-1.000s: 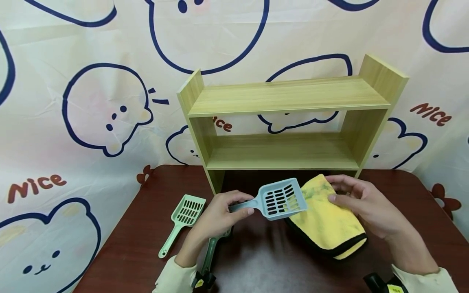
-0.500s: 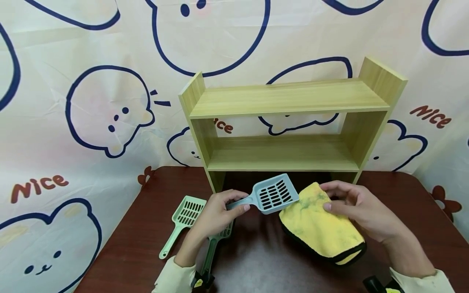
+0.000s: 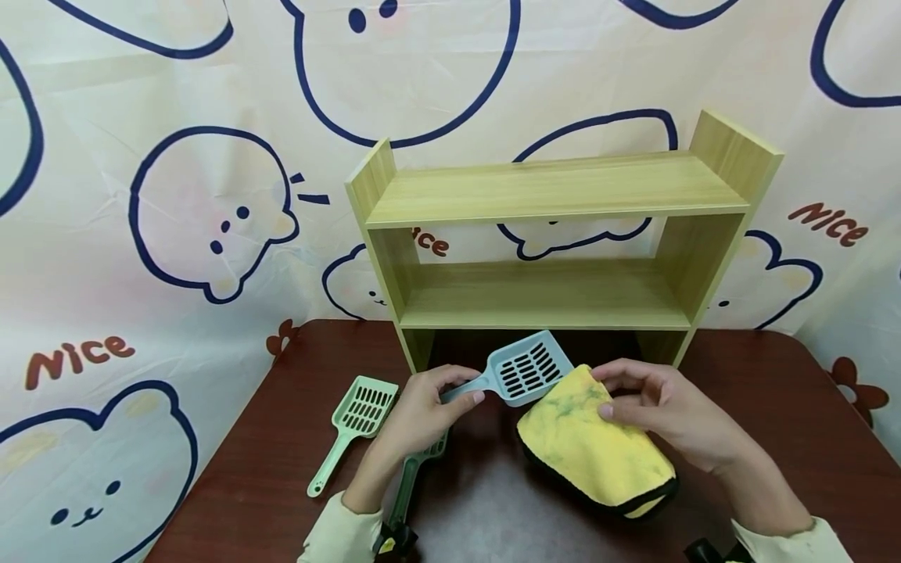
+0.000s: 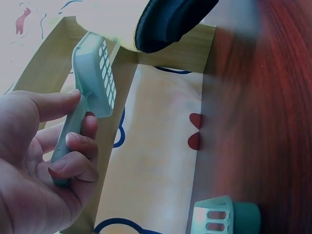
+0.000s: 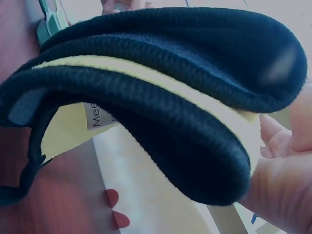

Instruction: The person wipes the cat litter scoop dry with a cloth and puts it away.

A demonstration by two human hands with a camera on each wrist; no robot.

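My left hand (image 3: 417, 410) grips the handle of a light blue slotted litter scoop (image 3: 526, 367), held above the table with its basket to the right. In the left wrist view the fingers curl round the scoop's handle (image 4: 68, 141). My right hand (image 3: 658, 407) pinches the upper corner of a folded yellow cloth (image 3: 594, 442) with black edging. The cloth overlaps the scoop basket's right edge in the head view. Seen from the right wrist, the cloth's dark folded edges (image 5: 146, 97) fill much of the picture, and a tag (image 5: 100, 114) with lettering shows.
On the dark red table (image 3: 239, 500) lie a pale green scoop (image 3: 359, 410) and a darker green scoop (image 3: 407, 477), the latter partly hidden under my left arm. A light wooden shelf (image 3: 549, 293) stands at the back, before a patterned wall cloth (image 3: 204, 203).
The cloth and my right hand have moved left, and the cloth now covers the scoop's right edge. The blue scoop has shifted slightly left and up since one second ago.
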